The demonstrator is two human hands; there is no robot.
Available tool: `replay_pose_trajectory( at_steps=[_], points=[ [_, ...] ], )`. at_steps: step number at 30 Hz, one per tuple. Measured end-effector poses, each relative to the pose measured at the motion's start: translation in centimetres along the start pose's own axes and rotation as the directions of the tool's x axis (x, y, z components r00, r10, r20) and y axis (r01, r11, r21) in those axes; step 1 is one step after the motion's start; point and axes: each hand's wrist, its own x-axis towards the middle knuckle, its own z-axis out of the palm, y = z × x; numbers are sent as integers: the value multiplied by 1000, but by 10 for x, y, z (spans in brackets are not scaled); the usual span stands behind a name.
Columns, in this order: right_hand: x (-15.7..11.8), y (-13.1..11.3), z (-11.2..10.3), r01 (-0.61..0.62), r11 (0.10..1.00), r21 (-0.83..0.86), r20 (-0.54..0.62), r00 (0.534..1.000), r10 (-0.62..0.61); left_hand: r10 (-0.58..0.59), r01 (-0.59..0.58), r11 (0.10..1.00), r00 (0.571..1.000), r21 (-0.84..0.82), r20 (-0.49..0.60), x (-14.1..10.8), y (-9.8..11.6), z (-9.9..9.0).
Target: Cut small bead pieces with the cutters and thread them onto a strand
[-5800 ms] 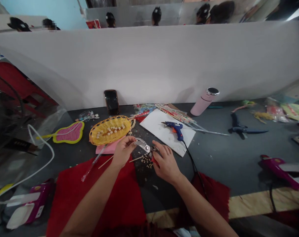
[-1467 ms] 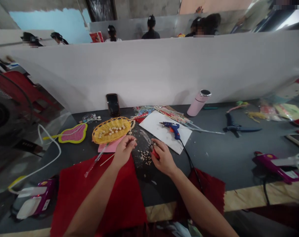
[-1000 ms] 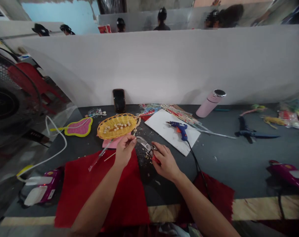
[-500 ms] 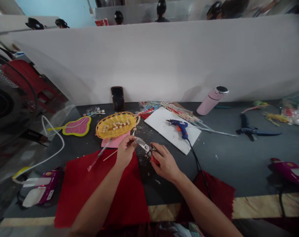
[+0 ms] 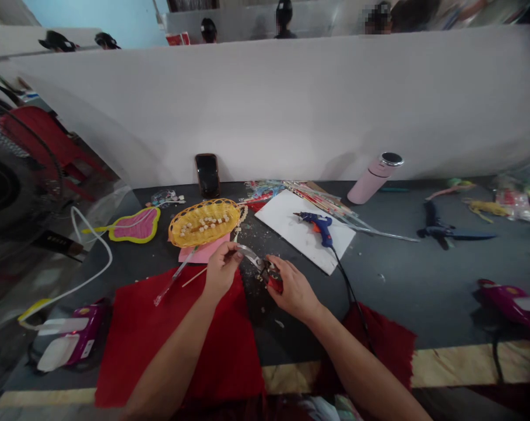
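Observation:
Pruning shears [image 5: 252, 257] with a silvery curved blade and a red handle are in my right hand [image 5: 293, 289], whose fingers wrap the handle. My left hand [image 5: 222, 270] is closed in a pinch at the blade's far end; what sits between its fingertips is too small to make out. A thin pale stick [image 5: 194, 276] shows beside and partly behind the left hand. Beyond it stands a yellow woven basket [image 5: 176, 236] with several small pale pieces inside, on a pink sheet [image 5: 210, 250]. Pale crumbs litter the dark table under the shears.
A blue glue gun [image 5: 319, 225] lies on a white board [image 5: 286, 216], its cord trailing toward me. Red cloth [image 5: 172, 339] covers the front left. Around are a phone [image 5: 207, 175], a pink bottle [image 5: 372, 181], dark pliers-like tools [image 5: 449, 231] and a purple device [image 5: 83, 333].
The hands and shears stay in almost the same place, with the shears' handle turned slightly in my right hand. The whole view has shifted a little.

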Motion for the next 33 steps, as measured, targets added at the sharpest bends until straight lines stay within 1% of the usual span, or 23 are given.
replay_pose_trajectory(
  at_steps=[5,9,13,15,17,19,22,26,29,33],
  points=[
    [1,-5,-4,-16,995,-101,72,997,23,-13,14,999,1000,29,-11,-1,4,2],
    [-2,-7,-4,-76,990,-121,82,993,86,-17,18,999,999,34,-28,-3,7,3],
    [-3,1,-1,-186,981,-51,-17,982,186,-34,34,999,999,-20,-34,-3,10,3],
    [-2,6,1,-244,970,-14,-93,966,242,-42,41,997,999,-60,-22,-3,10,4],
    [-1,9,2,-273,962,9,-144,952,272,-48,46,995,999,-92,-14,-3,11,4],
    [-1,11,2,-249,968,18,-158,956,248,-54,53,992,998,-114,-12,-3,11,5],
    [1,9,-2,-174,984,33,-128,976,177,-64,62,992,998,-111,-12,-3,12,6],
    [1,4,-5,-120,990,73,-113,985,128,-60,57,994,998,-93,-22,-3,12,6],
    [0,0,-7,-62,997,48,-128,990,68,-32,30,995,999,-91,-28,-3,12,5],
    [0,-4,-8,-6,1000,-17,-75,997,5,-22,16,995,998,-102,-51,-2,10,3]
  ],
)
